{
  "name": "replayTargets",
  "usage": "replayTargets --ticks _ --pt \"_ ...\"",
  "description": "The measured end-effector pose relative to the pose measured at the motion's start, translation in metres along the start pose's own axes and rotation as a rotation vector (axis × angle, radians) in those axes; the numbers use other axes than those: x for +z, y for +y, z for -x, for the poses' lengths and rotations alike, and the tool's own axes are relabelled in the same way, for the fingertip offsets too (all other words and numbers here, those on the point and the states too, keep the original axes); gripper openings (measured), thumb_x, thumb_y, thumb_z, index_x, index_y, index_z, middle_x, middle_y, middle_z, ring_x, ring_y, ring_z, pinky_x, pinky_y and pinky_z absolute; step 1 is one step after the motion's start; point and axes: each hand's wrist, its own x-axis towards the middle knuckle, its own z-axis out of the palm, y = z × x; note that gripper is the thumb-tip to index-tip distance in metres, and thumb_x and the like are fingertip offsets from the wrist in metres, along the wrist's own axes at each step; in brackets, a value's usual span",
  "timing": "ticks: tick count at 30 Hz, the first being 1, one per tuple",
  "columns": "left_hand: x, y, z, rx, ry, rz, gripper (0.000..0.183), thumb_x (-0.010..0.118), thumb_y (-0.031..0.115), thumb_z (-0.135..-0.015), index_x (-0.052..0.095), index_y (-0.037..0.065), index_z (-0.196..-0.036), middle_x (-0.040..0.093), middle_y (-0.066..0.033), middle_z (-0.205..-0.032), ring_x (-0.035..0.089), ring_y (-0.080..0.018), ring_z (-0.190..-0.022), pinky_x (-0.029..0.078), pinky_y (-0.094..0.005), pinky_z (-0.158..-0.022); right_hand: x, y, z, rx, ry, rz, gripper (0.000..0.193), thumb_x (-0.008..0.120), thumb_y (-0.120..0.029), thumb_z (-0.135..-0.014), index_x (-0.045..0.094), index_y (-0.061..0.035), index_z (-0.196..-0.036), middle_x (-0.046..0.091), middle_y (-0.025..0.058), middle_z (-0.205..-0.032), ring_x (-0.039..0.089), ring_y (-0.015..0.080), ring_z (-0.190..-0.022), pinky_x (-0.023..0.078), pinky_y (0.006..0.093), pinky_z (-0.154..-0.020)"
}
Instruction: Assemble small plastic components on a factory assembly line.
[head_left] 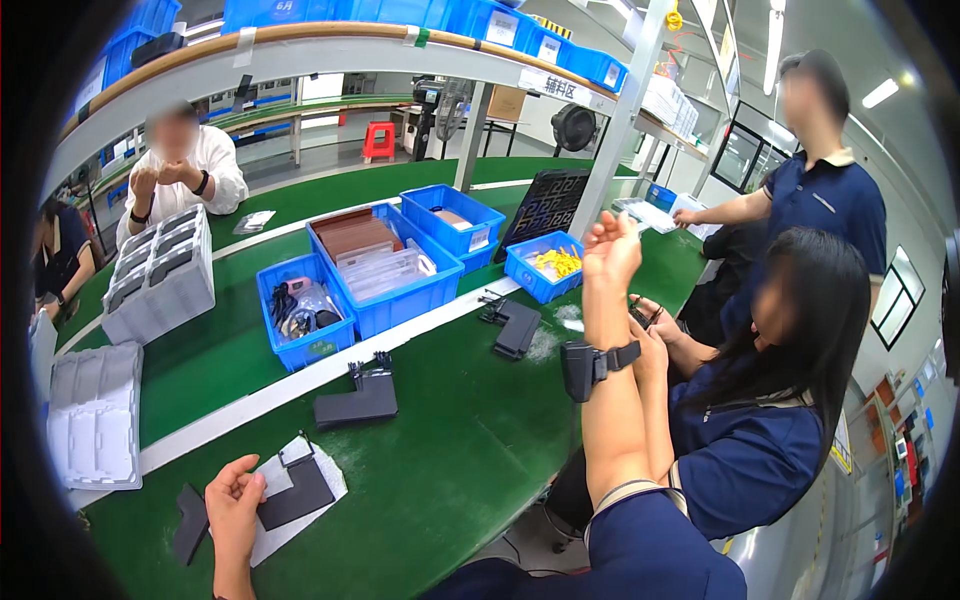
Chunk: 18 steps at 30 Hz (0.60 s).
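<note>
At the lower left, my left hand (236, 500) has its fingers curled and thumb pressed toward them; I cannot make out what is in them. Beside it, a black L-shaped plastic part (299, 497) lies on a white foam sheet (335, 480). Another black angled part (190, 525) rests just left of that hand. My right hand (611, 250) is raised above the bench, fingers loosely bent and apart, nothing visible in it. A black device (580, 371) is strapped to that forearm.
Ahead stand blue bins (400, 295) of bagged and brown pieces, and a bin of yellow pieces (555, 264). Black parts with cables (358, 398) (517, 329) lie on the green bench (440, 470). White trays (95, 410) stand left. A co-worker (760, 400) sits close right.
</note>
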Motion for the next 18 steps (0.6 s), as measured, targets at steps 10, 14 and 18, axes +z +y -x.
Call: replayTargets --ticks 10,14,18 --pt "0.002 0.000 -0.004 -0.004 -0.003 -0.004 0.026 0.062 0.002 -0.083 0.061 -0.004 -0.108 0.058 0.0002 -0.070 0.051 -0.0048 -0.061 0.041 -0.0180 -0.057 0.026 0.006 0.019 0.027 -0.131 -0.061 0.018 0.055 -0.021 -0.092 0.049 -0.0133 -0.107 0.059 0.0044 -0.069 0.052 0.0144 -0.055 0.040 0.0265 -0.047" --pt "-0.001 0.003 -0.004 0.000 -0.007 0.040 0.026 0.063 0.003 -0.083 0.061 -0.004 -0.108 0.059 0.0005 -0.071 0.051 -0.0045 -0.062 0.041 -0.0181 -0.058 0.064 0.043 0.092 0.148 -0.308 0.019 0.022 0.056 -0.021 -0.092 0.051 -0.0112 -0.111 0.056 0.0042 -0.066 0.050 0.0135 -0.052 0.039 0.0242 -0.045" --pt "-0.004 0.000 -0.003 0.011 -0.010 0.001 0.028 0.063 0.003 -0.082 0.062 -0.003 -0.109 0.063 -0.0022 -0.076 0.056 -0.0062 -0.067 0.046 -0.0199 -0.062 0.077 0.091 0.169 0.446 -0.477 0.118 0.040 0.054 -0.019 -0.094 0.040 -0.0067 -0.129 0.057 0.0051 -0.064 0.050 0.0114 -0.047 0.037 0.0230 -0.041"
